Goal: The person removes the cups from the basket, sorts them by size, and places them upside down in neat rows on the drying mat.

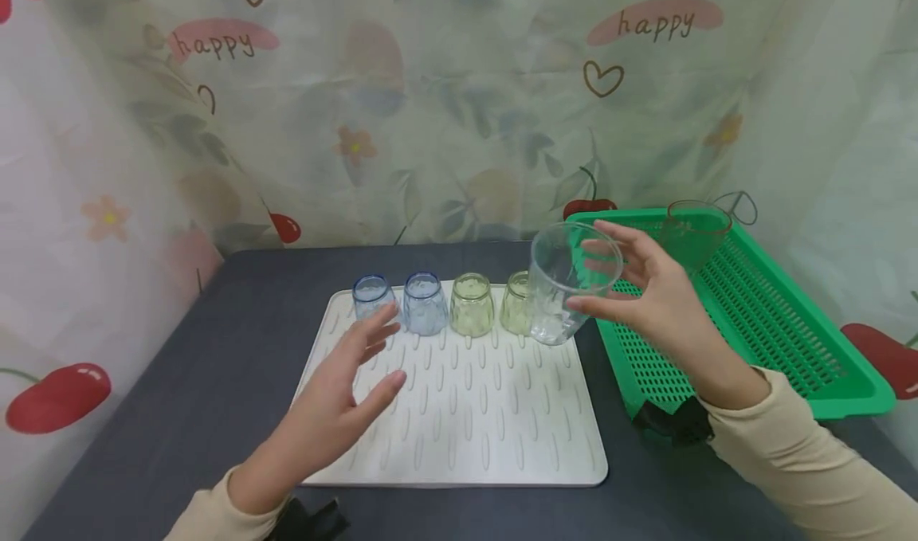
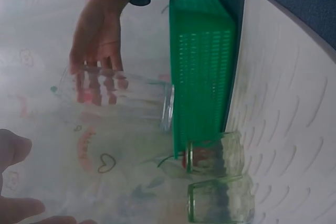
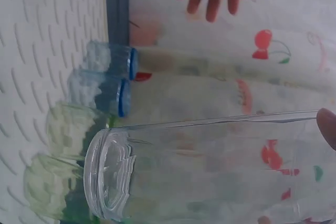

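Note:
My right hand (image 1: 645, 286) grips a large clear glass (image 1: 551, 326) near its rim, thumb in front and fingers behind. The glass is upright with its thick base down, over the right back part of a white ridged mat (image 1: 466, 413). Along the mat's back edge stand two blue glasses (image 1: 425, 310) and two green glasses (image 1: 471, 310), narrower at the top. In the head view the clear glass partly covers the rightmost green one. My left hand (image 1: 344, 405) hovers over the mat's left side, fingers spread and holding nothing.
A green perforated basket (image 1: 810, 326) stands right of the mat. A reddish-rimmed clear glass (image 1: 694, 234) is at its back. The dark tabletop (image 1: 208, 382) extends left of the mat. A patterned curtain (image 1: 459, 111) hangs behind and at both sides.

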`<state>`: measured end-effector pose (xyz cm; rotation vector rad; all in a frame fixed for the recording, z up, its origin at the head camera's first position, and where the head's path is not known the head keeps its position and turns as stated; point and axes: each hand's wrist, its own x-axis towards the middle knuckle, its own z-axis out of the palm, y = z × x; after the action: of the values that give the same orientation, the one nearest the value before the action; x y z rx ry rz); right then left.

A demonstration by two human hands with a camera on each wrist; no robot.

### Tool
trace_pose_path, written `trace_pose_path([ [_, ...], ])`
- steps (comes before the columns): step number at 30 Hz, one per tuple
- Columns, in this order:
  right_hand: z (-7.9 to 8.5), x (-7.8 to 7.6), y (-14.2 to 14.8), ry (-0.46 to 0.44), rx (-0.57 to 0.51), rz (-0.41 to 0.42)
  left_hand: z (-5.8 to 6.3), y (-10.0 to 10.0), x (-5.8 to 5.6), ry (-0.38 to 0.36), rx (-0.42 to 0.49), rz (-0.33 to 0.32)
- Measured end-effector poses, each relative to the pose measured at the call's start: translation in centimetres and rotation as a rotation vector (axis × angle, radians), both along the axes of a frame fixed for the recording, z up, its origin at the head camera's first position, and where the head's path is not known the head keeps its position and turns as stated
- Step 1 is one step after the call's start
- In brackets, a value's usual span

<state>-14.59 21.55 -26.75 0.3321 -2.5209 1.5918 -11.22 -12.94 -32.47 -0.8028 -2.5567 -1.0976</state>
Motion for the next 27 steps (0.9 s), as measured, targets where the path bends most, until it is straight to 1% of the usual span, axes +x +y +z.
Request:
trace_pose_path([
  [2, -0.8, 0.2, -0.9, -0.018, 0.005, 0.029, -0.1, 0.6, -0.1, -0.022, -0.012, -0.028],
  [4, -1.5, 0.3, -1.7, -0.03, 0.005, 0.055, -0.1, 1.1, -0.1, -0.051, -0.022, -0.038],
  [7, -2.7, 0.6, -2.8, -0.033, 0.013, 0.093, -0.3, 1.6, -0.3, -0.086, -0.011, -0.06],
  [13, -4.3, 1.2, -4.8, -0.021, 0.006, 0.196, -0.8, 2.7, -0.7, -0.135, 0.068, -0.111],
  [18, -5.0, 2.0, -5.9, -0.041, 0.012, 0.239, -1.4, 3.5, -0.8, -0.216, 0.134, -0.16],
  [22, -5.5, 2.5, -6.3, -0.078, 0.007, 0.277, -1.7, 4.1, -1.0, -0.245, 0.156, -0.207],
  [25, -5.7, 2.7, -6.4, -0.1, 0.002, 0.298, -1.9, 4.3, -1.1, -0.26, 0.159, -0.223],
  [27, -5.8, 2.7, -6.5, -0.108, 0.001, 0.311, -2.0, 4.4, -1.1, -0.273, 0.154, -0.221],
])
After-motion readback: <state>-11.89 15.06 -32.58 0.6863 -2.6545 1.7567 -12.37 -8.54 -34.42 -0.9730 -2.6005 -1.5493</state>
